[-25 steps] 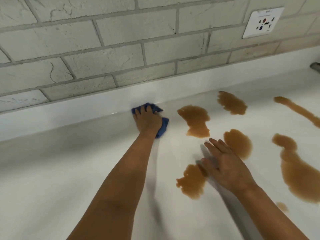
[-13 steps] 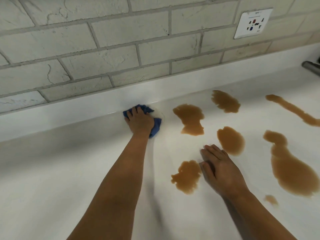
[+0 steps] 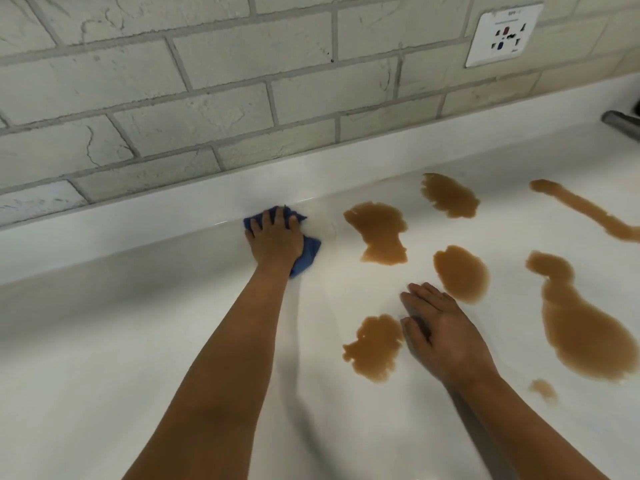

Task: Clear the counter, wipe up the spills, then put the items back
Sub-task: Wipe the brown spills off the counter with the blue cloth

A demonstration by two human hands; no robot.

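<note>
My left hand (image 3: 275,239) presses a crumpled blue cloth (image 3: 308,252) onto the white counter (image 3: 121,341), right at the foot of the low white backsplash. Its fingers lie spread over the cloth, which shows at the fingertips and by the wrist. My right hand (image 3: 440,336) rests flat on the counter, fingers straight, between two brown puddles. Several brown spills lie to the right: one puddle (image 3: 375,346) touches my right thumb, another (image 3: 462,273) sits just beyond my fingers, a third (image 3: 379,230) lies right of the cloth, and a big one (image 3: 581,327) is at the far right.
A grey brick wall (image 3: 207,109) rises behind the counter, with a white power socket (image 3: 504,34) at the upper right. A dark metal piece (image 3: 621,123) pokes in at the right edge. A long brown streak (image 3: 585,211) runs toward that edge.
My left hand and the cloth stay by the backsplash, shifting only slightly. My right hand has settled flat beside the near puddle. The view has drifted a little.
</note>
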